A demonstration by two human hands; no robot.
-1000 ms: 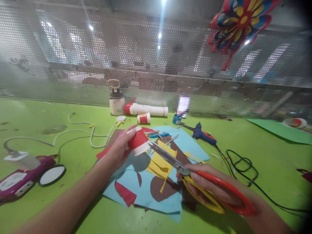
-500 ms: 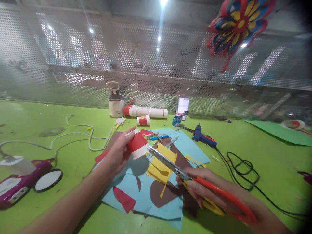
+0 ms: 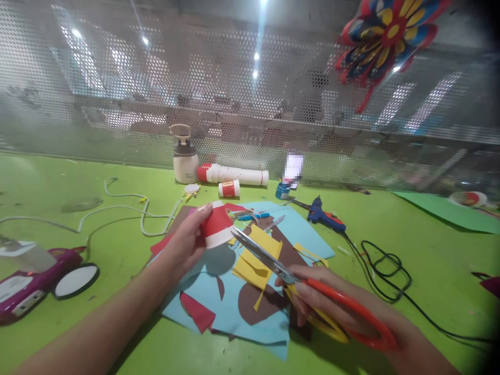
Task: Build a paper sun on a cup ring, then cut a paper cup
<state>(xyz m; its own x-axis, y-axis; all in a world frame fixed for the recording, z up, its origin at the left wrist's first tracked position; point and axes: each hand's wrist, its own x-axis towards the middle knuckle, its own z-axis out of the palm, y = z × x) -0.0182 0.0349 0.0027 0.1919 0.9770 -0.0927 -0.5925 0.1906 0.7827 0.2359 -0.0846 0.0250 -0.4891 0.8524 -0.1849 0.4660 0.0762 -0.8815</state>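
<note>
Our left hand's fingers grip a red-and-white paper cup, tilted and held above the papers, while our right hand clasps the red and yellow handles of the scissors. The blade tips meet the cup's white-banded edge, or sit just beside it; we cannot tell whether they bite. We judge that we are lining up a cut there. That calls for a steady cup, left fingertips clear of the blades, and a slow squeeze from the right.

Beneath lie yellow paper, pale blue sheets, a rounded brown piece and a red scrap; the yellow paper is what the blades could snag if they dip. A blue pen lies just beyond the cup. Farther out, a small paper cup lies on its side before a row of nested cups and a pump sprayer. Rightward, the glue gun trails a black cord near our forearm; leftward sits a purple power strip.
</note>
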